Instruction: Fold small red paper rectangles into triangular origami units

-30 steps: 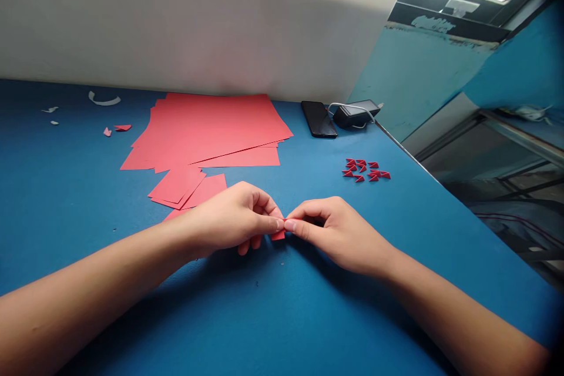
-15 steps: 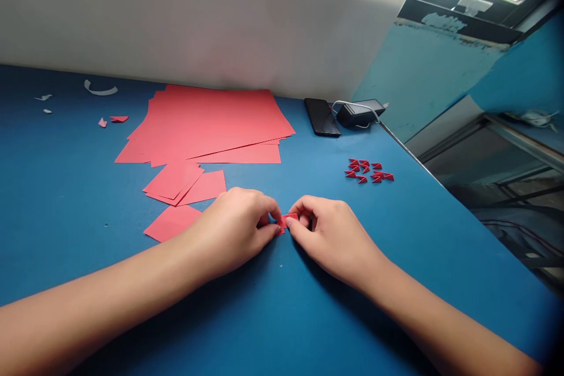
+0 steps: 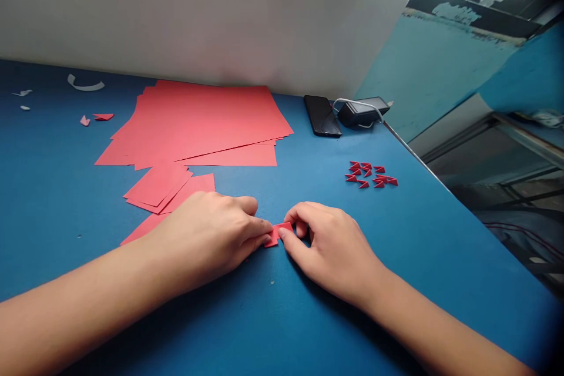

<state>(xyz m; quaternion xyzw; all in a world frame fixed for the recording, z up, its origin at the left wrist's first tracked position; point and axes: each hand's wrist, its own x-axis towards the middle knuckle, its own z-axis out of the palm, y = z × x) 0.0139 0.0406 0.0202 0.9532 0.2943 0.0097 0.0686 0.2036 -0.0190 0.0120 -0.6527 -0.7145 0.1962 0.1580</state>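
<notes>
A small folded piece of red paper (image 3: 277, 232) lies on the blue table (image 3: 282, 317) between my two hands. My left hand (image 3: 211, 235) has its fingers pressed together on the piece's left end. My right hand (image 3: 328, 247) pinches its right end with thumb and forefinger. Both hands rest low on the table top. Just left of my left hand lie a few small red paper rectangles (image 3: 163, 188), one partly hidden under my wrist.
A stack of large red sheets (image 3: 198, 123) lies behind the hands. Several small folded red triangles (image 3: 370, 174) sit at the right. A black phone (image 3: 322, 116) and a dark charger box (image 3: 363, 110) lie by the wall. Paper scraps (image 3: 92, 117) lie far left. The table edge runs diagonally at right.
Both hands have come down from a slightly raised pinch and now press the red piece flat on the table. The view has shifted a little.
</notes>
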